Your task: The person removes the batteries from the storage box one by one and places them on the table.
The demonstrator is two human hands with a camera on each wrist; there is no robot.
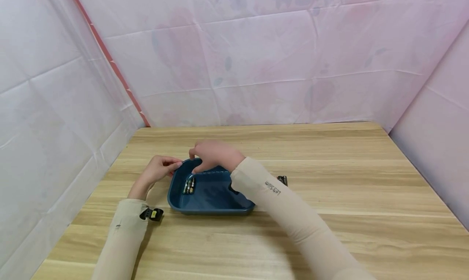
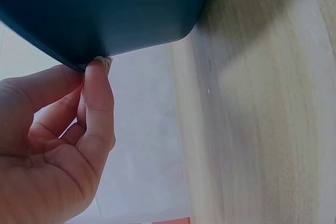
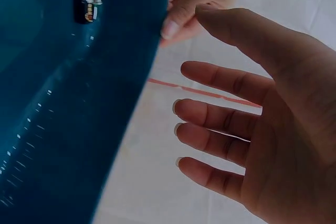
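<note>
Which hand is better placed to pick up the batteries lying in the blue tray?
Probably the right hand: it hovers open over the tray, just above the batteries. The left hand is busy pinching the tray's left rim.

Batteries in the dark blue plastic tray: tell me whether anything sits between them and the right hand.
Nothing visible does. The right hand hangs open above the far end of the dark blue plastic tray, and the small cylindrical batteries lie uncovered on its floor just below. The left hand only touches the tray's outer rim.
</note>
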